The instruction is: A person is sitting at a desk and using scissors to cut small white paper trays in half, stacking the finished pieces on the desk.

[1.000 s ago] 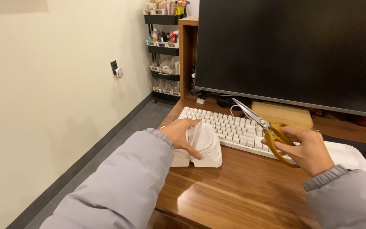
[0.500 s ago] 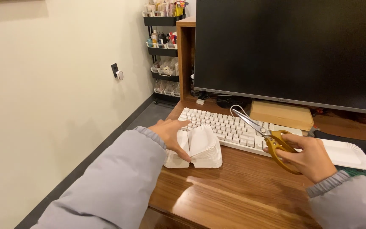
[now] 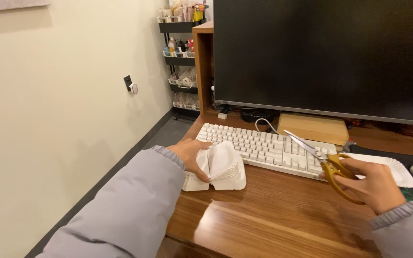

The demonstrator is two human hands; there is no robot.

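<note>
Left hand is pinching up one paper plate off the stack of paper plates on the desk while the right hand grips yellow scissors, blades nearly closed, so looks like separating a single plate to cut takes a careful peel.

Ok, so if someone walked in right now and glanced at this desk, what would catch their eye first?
Probably the scissors with yellow handles, held in the right hand above the white keyboard, blades slightly apart and pointing up left. Next, the stack of white paper plates near the desk's left edge, with the left hand bending the top ones up. Behind it all looms a large dark monitor.
</note>
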